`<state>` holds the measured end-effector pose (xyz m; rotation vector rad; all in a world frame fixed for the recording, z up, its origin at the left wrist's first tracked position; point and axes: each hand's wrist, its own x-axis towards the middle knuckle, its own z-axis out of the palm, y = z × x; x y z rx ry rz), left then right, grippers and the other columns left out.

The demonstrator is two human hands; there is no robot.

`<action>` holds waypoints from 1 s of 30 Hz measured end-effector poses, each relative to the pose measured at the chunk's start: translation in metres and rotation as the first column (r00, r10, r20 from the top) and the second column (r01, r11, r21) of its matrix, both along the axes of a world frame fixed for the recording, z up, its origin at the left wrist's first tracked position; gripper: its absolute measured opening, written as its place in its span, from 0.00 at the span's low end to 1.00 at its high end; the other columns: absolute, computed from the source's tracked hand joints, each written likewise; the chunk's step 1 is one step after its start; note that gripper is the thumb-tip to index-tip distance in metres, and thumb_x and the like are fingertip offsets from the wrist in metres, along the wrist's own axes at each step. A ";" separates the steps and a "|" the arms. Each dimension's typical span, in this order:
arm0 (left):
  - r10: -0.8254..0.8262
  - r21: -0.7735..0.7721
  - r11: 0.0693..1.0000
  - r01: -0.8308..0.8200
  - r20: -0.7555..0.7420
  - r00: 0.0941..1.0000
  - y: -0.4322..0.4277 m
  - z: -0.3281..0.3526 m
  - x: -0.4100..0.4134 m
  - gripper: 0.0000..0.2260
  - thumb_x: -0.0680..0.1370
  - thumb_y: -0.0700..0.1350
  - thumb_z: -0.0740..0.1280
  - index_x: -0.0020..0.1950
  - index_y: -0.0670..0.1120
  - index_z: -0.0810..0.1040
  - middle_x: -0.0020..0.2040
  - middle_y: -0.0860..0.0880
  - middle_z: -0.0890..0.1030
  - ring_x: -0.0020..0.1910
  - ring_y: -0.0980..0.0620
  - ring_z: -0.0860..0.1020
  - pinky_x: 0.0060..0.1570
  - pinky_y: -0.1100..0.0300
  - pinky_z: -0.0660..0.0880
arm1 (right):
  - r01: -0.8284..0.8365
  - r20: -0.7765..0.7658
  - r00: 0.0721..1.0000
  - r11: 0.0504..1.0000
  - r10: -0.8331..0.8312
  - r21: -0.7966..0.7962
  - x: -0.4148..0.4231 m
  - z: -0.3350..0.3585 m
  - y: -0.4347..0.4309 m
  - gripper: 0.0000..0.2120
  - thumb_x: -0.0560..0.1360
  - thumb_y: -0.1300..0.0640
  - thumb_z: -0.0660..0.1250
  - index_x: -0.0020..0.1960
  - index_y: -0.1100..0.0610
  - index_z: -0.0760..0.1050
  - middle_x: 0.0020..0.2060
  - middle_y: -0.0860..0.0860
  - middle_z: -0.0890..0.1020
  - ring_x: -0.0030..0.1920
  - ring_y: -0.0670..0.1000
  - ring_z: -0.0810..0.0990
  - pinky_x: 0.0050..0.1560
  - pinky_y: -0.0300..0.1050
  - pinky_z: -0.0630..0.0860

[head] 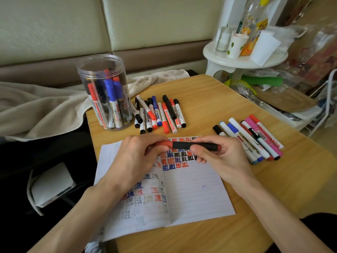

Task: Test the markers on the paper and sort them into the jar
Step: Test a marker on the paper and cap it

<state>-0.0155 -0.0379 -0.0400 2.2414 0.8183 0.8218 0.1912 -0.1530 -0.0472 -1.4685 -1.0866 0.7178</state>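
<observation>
black marker [189, 145] with a red cap is held level in the air over the top edge of the paper [197, 194], its length running from nine o'clock to three o'clock. the left hand [138, 152] pinches the red cap end with curled fingers and thumb. the right hand [218, 154] grasps the black barrel near its red tail, thumb underneath and fingers over the top. cap and barrel look joined, though i cannot tell whether a slight gap has opened between them. the paper is a lined sheet with a crease down the middle, lying flat on the wooden table [228, 99] at six o'clock from the hands. its upper part is covered with rows of red, blue and black test marks, with fainter ones lower on the left half. the jar [104, 92], clear plastic and without a lid, stands upright at the table's ten o'clock corner, with red, blue and black markers standing inside. a loose pile [160, 114] of red, blue and black markers lies at twelve o'clock from the paper, just beside the jar. a second pile [255, 137], with pink, blue, red and white barrels, lies at two o'clock from the paper, just beside the right hand. a pale blanket [36, 106] spreads at nine o'clock beyond the table. a white stool [242, 61] carrying a paper cup [236, 45] and bottles stands at one o'clock.
</observation>
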 end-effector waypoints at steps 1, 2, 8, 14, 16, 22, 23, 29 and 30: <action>0.006 0.003 1.000 -0.006 0.007 1.000 0.000 -0.001 0.000 0.07 0.79 0.45 0.72 0.55 0.53 0.86 0.43 0.68 0.82 0.48 0.66 0.81 0.48 0.74 0.74 | -0.003 0.004 1.000 1.000 0.003 0.006 0.000 0.000 0.001 0.12 0.71 0.55 0.77 0.53 0.55 0.86 0.40 0.51 0.88 0.37 0.50 0.86 0.39 0.39 0.81; 0.015 0.006 1.000 -0.015 0.014 1.000 0.001 -0.002 -0.001 0.07 0.79 0.43 0.72 0.55 0.53 0.87 0.43 0.66 0.83 0.48 0.66 0.81 0.47 0.74 0.74 | -0.005 0.005 1.000 1.000 0.005 0.014 -0.001 -0.001 0.002 0.11 0.71 0.55 0.77 0.53 0.55 0.86 0.40 0.51 0.88 0.37 0.51 0.86 0.39 0.39 0.81; -0.032 -0.019 0.999 0.031 -0.023 0.999 0.012 0.013 -0.008 0.05 0.78 0.50 0.69 0.52 0.60 0.82 0.44 0.66 0.82 0.50 0.65 0.79 0.47 0.72 0.73 | -0.106 0.037 0.994 0.994 0.106 -0.003 -0.001 0.003 0.013 0.08 0.75 0.58 0.76 0.55 0.53 0.85 0.43 0.49 0.88 0.42 0.49 0.87 0.44 0.42 0.83; -0.035 -0.093 0.994 0.056 0.212 0.977 0.026 0.043 -0.011 0.10 0.77 0.49 0.69 0.55 0.46 0.81 0.49 0.53 0.84 0.49 0.53 0.84 0.50 0.57 0.81 | -0.165 0.066 0.985 0.985 0.162 0.043 -0.013 0.005 0.040 0.13 0.75 0.61 0.77 0.59 0.56 0.84 0.50 0.46 0.89 0.51 0.45 0.87 0.51 0.36 0.80; 0.023 -0.089 0.996 0.005 0.314 0.949 0.032 0.058 -0.012 0.09 0.79 0.46 0.70 0.56 0.44 0.81 0.49 0.51 0.85 0.48 0.54 0.84 0.49 0.59 0.81 | -0.131 0.107 0.986 0.990 0.126 0.049 -0.013 0.004 0.051 0.18 0.74 0.59 0.78 0.63 0.56 0.83 0.51 0.45 0.88 0.52 0.42 0.86 0.52 0.34 0.80; 0.147 0.112 0.964 -0.243 0.537 0.831 0.068 0.129 -0.029 0.08 0.84 0.40 0.65 0.62 0.43 0.78 0.54 0.46 0.84 0.55 0.51 0.84 0.56 0.52 0.81 | -0.086 0.138 0.987 0.996 0.082 0.020 -0.012 0.004 0.066 0.17 0.74 0.55 0.77 0.63 0.52 0.81 0.50 0.40 0.86 0.50 0.37 0.83 0.50 0.28 0.76; 0.162 0.148 0.947 -0.285 0.544 0.823 0.074 0.142 -0.033 0.09 0.84 0.41 0.65 0.64 0.43 0.77 0.56 0.46 0.84 0.57 0.53 0.83 0.56 0.53 0.81 | -0.081 0.138 0.987 0.996 0.077 0.022 -0.012 0.003 0.067 0.17 0.74 0.54 0.77 0.63 0.51 0.81 0.50 0.40 0.86 0.50 0.37 0.83 0.49 0.28 0.76; 0.323 0.252 0.854 -0.455 0.430 0.843 0.119 0.168 -0.047 0.13 0.84 0.42 0.63 0.68 0.45 0.74 0.57 0.50 0.81 0.55 0.58 0.82 0.54 0.52 0.81 | -0.068 0.126 0.990 0.998 0.065 0.019 -0.009 0.002 0.071 0.17 0.74 0.49 0.76 0.63 0.47 0.81 0.50 0.34 0.85 0.52 0.37 0.83 0.52 0.29 0.77; 0.334 0.257 0.852 -0.455 0.403 0.852 0.124 0.164 -0.048 0.13 0.84 0.41 0.63 0.68 0.45 0.73 0.56 0.50 0.81 0.55 0.58 0.83 0.53 0.54 0.81 | -0.067 0.135 0.989 0.997 0.063 0.024 -0.008 0.001 0.071 0.18 0.74 0.48 0.76 0.63 0.47 0.81 0.50 0.35 0.85 0.52 0.37 0.83 0.52 0.29 0.77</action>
